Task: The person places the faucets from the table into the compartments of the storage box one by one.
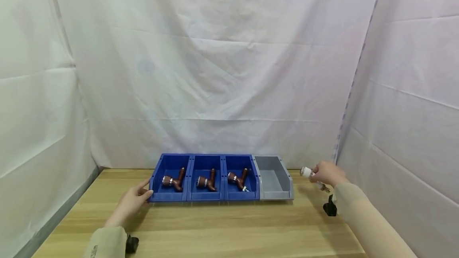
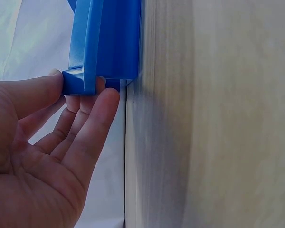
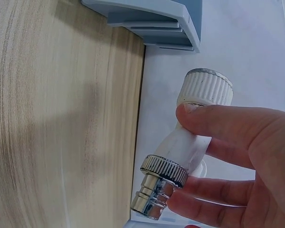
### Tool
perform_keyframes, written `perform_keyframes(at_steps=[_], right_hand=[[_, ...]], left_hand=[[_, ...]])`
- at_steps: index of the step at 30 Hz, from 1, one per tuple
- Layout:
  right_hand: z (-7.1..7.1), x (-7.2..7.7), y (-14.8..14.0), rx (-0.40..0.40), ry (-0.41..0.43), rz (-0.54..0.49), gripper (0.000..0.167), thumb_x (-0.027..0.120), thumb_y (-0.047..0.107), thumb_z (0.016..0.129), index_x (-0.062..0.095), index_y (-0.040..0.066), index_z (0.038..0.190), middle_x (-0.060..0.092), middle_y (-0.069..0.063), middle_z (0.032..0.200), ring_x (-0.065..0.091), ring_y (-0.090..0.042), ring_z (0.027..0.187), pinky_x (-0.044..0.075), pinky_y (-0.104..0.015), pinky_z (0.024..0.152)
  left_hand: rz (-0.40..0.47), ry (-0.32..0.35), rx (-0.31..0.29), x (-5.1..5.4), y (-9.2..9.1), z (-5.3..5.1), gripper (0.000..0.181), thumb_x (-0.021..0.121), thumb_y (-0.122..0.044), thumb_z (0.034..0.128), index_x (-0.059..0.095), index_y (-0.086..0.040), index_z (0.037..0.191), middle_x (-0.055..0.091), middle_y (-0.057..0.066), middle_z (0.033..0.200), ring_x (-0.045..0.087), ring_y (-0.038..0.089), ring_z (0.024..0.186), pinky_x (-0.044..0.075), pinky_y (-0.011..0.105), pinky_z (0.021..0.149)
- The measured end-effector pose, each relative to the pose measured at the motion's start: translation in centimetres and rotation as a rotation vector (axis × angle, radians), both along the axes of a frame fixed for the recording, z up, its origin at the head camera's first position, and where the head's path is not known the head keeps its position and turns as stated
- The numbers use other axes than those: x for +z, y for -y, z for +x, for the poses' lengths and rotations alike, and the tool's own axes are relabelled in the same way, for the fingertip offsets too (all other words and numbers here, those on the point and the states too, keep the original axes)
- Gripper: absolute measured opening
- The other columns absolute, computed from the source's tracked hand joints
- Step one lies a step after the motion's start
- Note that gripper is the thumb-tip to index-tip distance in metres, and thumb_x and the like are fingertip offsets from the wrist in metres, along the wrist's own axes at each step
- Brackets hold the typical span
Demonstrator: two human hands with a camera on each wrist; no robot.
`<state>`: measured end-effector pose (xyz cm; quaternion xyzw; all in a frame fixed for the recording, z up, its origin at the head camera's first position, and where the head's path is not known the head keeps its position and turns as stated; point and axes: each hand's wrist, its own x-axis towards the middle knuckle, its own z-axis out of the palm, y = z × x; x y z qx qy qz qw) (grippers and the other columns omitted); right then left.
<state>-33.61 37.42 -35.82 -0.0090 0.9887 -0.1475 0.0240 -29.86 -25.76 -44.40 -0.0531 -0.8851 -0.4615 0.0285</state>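
Note:
My right hand holds a white plastic tap above the table, right of the grey bin. The tap has a ribbed knob at one end and a shiny metal hose connector at the other. Thumb and fingers grip its body between them. At the far left of the row, my left hand pinches the edge of a blue bin, thumb on one side and fingers on the other. Inside that bin lies a brown tap.
The middle blue bin holds another brown tap. A third brown tap, with a pale end piece, lies in the blue bin beside the grey one. The bins stand along the wooden table's back edge, before white curtains.

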Motion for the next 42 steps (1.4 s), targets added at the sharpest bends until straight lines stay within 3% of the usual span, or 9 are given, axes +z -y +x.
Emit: perform_keyframes(at_steps=[7,14,22,33,42], right_hand=[[-0.2,0.4,0.1,0.016,-0.008,-0.003,0.016,0.074,0.023,0.081,0.067,0.012,0.071,0.067,-0.002,0.083,0.051,-0.018,0.065,0.04,-0.036,0.057],[0.2,1.0,0.2,0.016,0.008,0.005,0.014,0.074,0.024,0.081,0.074,0.012,0.088,0.069,-0.002,0.083,0.056,-0.021,0.07,0.044,-0.04,0.059],[0.1,0.6,-0.2,0.019,-0.001,0.009,0.009,0.075,0.024,0.08,0.073,0.015,0.08,0.068,0.0,0.078,0.053,-0.02,0.068,0.042,-0.037,0.057],[0.2,1.1,-0.8,0.014,-0.02,0.021,0.017,0.076,0.028,0.079,0.075,0.014,0.089,0.07,-0.008,0.098,0.061,-0.023,0.08,0.047,-0.044,0.061],[0.5,0.9,-0.9,0.004,-0.012,0.01,0.011,0.075,0.027,0.08,0.073,0.016,0.081,0.07,-0.004,0.092,0.056,-0.02,0.074,0.044,-0.04,0.059]], left_hand=[[0.02,0.0,0.004,0.0,0.1,0.1,0.059,0.055,-0.012,0.0993,0.029,0.005,0.149,0.061,0.021,0.104,0.064,0.029,0.087,0.055,0.039,0.071],[0.018,-0.015,-0.001,-0.1,-0.2,0.1,0.058,0.056,-0.011,0.0987,0.03,0.007,0.148,0.062,0.022,0.102,0.065,0.028,0.083,0.055,0.038,0.069],[-0.022,-0.037,0.0,-0.7,-0.1,0.2,0.057,0.058,-0.008,0.0968,0.033,0.008,0.145,0.065,0.016,0.094,0.065,0.024,0.075,0.054,0.035,0.064],[0.003,-0.034,-0.001,-0.4,0.0,0.1,0.057,0.057,-0.008,0.0975,0.032,0.007,0.147,0.063,0.017,0.095,0.066,0.026,0.076,0.055,0.037,0.067],[0.002,-0.029,-0.006,-0.5,0.0,0.0,0.057,0.057,-0.009,0.098,0.032,0.006,0.147,0.063,0.018,0.097,0.065,0.026,0.076,0.055,0.037,0.066]])
